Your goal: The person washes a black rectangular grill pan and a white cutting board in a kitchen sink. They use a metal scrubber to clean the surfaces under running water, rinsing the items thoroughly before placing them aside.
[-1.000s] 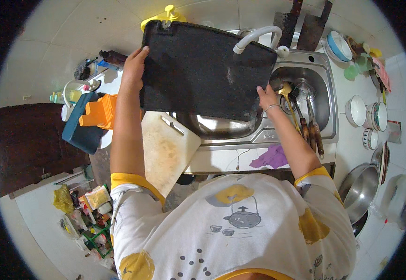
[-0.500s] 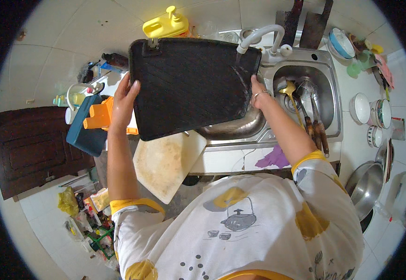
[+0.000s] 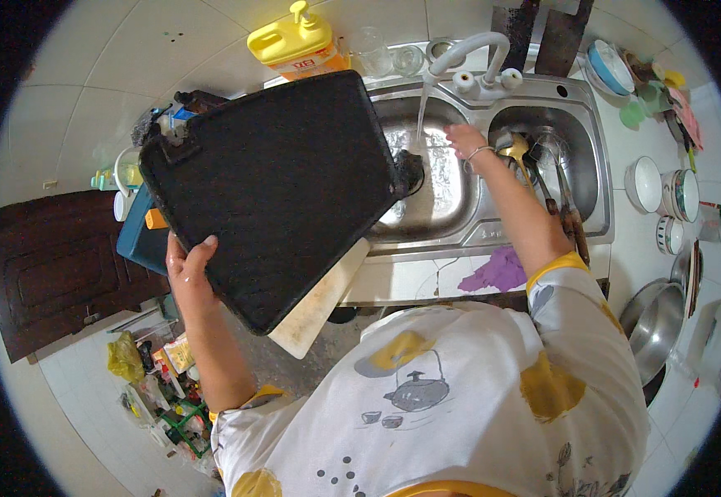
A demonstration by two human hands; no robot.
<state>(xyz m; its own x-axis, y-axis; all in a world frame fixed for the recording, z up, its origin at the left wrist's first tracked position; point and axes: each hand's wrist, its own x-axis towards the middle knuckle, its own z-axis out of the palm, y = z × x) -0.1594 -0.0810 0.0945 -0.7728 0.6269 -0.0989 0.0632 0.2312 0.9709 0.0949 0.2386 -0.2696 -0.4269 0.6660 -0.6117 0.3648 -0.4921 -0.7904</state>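
Observation:
A large flat black board [image 3: 269, 190], with a raised rim and a notch in one corner, hangs tilted over the left of the sink. My left hand [image 3: 190, 269] is closed on its lower left edge, thumb on top. Nothing is in my right hand [image 3: 466, 145], which hovers over the left sink basin [image 3: 451, 211] with fingers stretched toward the running water [image 3: 421, 112]. That water falls from a white faucet [image 3: 460, 51]. A dark object [image 3: 408, 171] by the board's right corner is partly hidden; I cannot make out its kind.
The right basin [image 3: 580, 199] holds a golden ladle [image 3: 513, 147] and other long-handled utensils. A purple cloth [image 3: 497, 269] lies on the front counter edge. Beneath the black board, a pale cutting board [image 3: 315, 311] juts out. Bowls [image 3: 643, 185] stand at right, a yellow jug [image 3: 294, 41] behind.
The black board has swung left and toward me, out from under the water, uncovering the left basin. My right hand has let go of its edge. My left hand has moved lower.

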